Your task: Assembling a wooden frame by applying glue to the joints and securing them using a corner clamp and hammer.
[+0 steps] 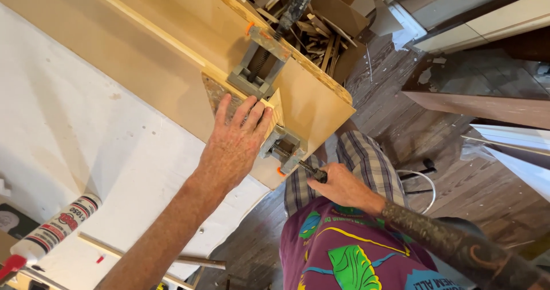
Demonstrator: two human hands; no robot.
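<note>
Left hand [234, 144] and forearm bare, unsleeved. Right hand [342, 187] bare; right forearm [458, 247] covered in dark tattoo patterns. Purple T-shirt [344, 255] with green, yellow and blue print; plaid shorts [366, 161], grey-white checks.

Grey clamp [285, 147], tan plywood panel [172, 44], plaid shorts [366, 161] (purple shirt [344, 253]).
</note>
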